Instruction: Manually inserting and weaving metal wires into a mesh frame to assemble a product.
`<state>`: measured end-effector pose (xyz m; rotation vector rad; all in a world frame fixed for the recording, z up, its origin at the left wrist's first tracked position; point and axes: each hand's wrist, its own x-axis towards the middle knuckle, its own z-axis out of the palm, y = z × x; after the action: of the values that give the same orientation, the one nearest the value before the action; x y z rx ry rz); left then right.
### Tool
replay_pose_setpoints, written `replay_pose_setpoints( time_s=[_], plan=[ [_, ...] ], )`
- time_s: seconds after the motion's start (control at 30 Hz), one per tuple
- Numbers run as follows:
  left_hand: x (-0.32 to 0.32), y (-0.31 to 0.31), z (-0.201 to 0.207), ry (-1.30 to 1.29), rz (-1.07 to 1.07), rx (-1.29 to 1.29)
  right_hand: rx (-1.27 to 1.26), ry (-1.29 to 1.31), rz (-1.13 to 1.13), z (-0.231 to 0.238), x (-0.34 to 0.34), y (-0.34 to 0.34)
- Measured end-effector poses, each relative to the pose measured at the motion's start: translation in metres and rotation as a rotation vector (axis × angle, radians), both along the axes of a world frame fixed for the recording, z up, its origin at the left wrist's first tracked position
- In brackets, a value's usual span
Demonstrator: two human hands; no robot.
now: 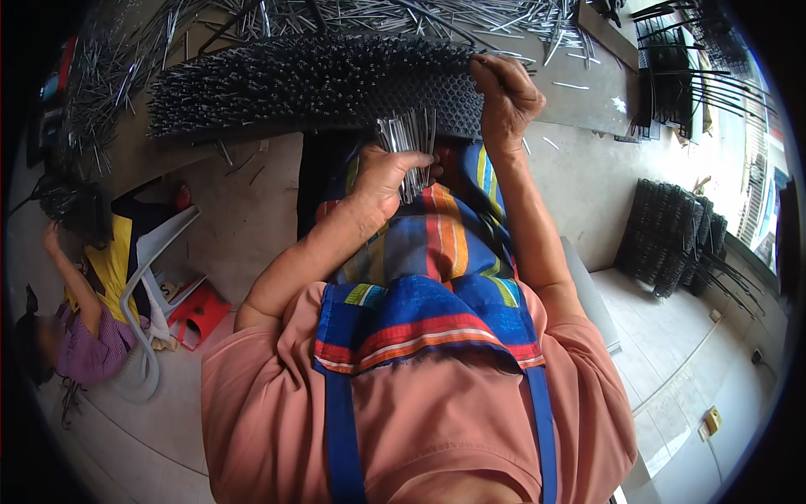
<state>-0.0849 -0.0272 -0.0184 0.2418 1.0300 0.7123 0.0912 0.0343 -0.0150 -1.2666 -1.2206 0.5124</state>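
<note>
My left hand (384, 178) is wrapped round a bundle of thin, silvery metal strips (406, 133), its thumb lying across them just above my lap. Ahead of it lies a long black board (457, 113) with a honeycomb of small holes. Dark thin strips (269, 88) stand upright, densely packed, over the left and middle of this board. Bare holes show toward its right end. My right hand (510, 94) is over that right end with its fingers pinched together. Whatever the fingertips hold, if anything, is too small to make out.
Loose metal strips (512, 18) are heaped over the table (588, 88) behind the board. Stacked black racks (667, 235) stand on the floor at right, with more racks (672, 88) beyond. At left, a co-worker (92, 336) sits by a grey chair (147, 311) and a red stool (201, 315).
</note>
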Motion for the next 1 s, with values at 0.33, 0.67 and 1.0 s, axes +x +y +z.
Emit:
replay_pose_setpoints(
  time_s=[0.33, 0.67, 1.0],
  plan=[
    [-0.001, -0.001, -0.004, -0.022, -0.011, -0.051, -0.106, -0.333, -0.029, 0.001, -0.010, -0.001],
    [-0.005, 0.002, -0.008, -0.067, 0.010, -0.068, -0.125, -0.515, -0.050, 0.005, -0.007, 0.009],
    [-0.005, 0.006, 0.000, -0.073, -0.001, -0.059, -0.091, -0.585, -0.050, 0.000, -0.012, -0.018]
  ],
)
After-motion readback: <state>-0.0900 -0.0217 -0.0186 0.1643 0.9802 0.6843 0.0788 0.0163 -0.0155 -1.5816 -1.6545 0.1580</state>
